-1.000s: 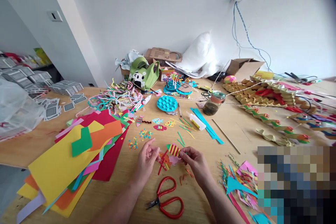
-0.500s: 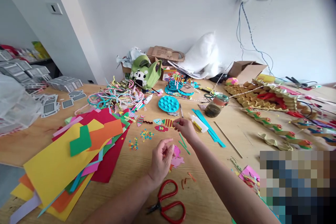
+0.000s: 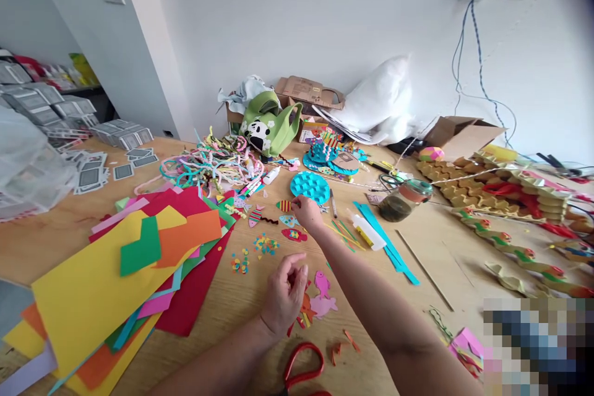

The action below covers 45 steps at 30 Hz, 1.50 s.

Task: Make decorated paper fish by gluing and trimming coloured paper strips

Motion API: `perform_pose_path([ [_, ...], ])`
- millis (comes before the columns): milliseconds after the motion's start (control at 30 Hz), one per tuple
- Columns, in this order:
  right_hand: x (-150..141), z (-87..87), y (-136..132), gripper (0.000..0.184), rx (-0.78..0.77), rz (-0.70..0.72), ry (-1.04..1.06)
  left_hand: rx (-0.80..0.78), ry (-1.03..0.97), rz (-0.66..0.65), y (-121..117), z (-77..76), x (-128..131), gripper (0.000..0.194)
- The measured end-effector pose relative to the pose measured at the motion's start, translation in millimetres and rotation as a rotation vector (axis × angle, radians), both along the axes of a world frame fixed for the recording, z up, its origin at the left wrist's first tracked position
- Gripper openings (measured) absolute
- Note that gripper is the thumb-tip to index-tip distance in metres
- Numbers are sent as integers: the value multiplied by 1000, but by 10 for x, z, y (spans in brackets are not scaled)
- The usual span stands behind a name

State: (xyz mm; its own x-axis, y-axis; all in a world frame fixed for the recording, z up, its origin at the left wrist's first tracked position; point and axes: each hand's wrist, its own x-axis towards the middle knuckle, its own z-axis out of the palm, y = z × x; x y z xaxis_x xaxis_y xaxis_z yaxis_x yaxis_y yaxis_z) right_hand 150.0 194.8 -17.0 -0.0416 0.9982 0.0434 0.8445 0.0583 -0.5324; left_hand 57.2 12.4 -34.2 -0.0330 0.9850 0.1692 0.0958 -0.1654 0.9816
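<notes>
My right hand (image 3: 306, 211) pinches the tail end of a yellow-and-red striped paper fish (image 3: 283, 205), just in front of a blue bumpy disc (image 3: 309, 188). Below that fish lie a light blue paper fish (image 3: 289, 221) and a red paper fish (image 3: 294, 234). To its left is a striped paper fish (image 3: 255, 216) beside a dark wavy strip. My left hand (image 3: 285, 294) hovers nearer to me, empty, its fingers loosely bent and apart. Pink paper fish (image 3: 322, 284) and orange cutouts lie right beside it. Red-handled scissors (image 3: 304, 366) rest below, partly out of frame.
Coloured paper sheets (image 3: 93, 272) are piled at left. Small paper dots (image 3: 265, 244) lie mid-table. A glue bottle (image 3: 367, 232), blue strips (image 3: 394, 253), a thin stick (image 3: 424, 269) and a glass jar (image 3: 405, 200) lie to the right. Pipe cleaners (image 3: 208, 164) and a green panda bag (image 3: 271, 127) stand behind.
My right hand has moved left with the striped fish, which now sits above the light blue fish instead of to its right. My left hand has stayed nearly still. The view has shifted slightly.
</notes>
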Motion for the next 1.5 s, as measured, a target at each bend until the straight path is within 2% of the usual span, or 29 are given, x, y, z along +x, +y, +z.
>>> perform_pose_path([
  [367, 26, 112, -234, 38, 189, 188, -390, 0, -18, 7, 12, -11, -14, 32],
  [500, -34, 120, -237, 42, 169, 306, -507, -6, -8, 11, 12, 8, -19, 33],
  [667, -82, 65, -197, 41, 136, 397, -491, -16, 5, 14, 23, 1, -24, 31],
  [867, 20, 24, -203, 41, 172, 453, -391, -21, -9, 2, 19, -6, -14, 32],
  [967, 83, 99, -203, 44, 213, 441, -305, -26, -11, -4, 23, 2, -15, 31],
  [1067, 162, 283, -260, 44, 292, 365, -196, -16, -11, -2, 32, 2, -26, 31],
  [1200, 382, 580, -563, 37, 368, 262, -66, -6, -14, 7, 40, -16, -38, 31],
  [1300, 633, 675, -969, 29, 417, 197, 123, -11, -33, 2, 38, -37, -38, 31],
  [1400, 883, 573, -1463, 26, 436, 42, 198, -18, -45, -2, 36, -48, -37, 32],
  [1500, 1061, 330, -1990, 24, 440, -96, 169, -12, -47, 0, 39, -37, -41, 33],
])
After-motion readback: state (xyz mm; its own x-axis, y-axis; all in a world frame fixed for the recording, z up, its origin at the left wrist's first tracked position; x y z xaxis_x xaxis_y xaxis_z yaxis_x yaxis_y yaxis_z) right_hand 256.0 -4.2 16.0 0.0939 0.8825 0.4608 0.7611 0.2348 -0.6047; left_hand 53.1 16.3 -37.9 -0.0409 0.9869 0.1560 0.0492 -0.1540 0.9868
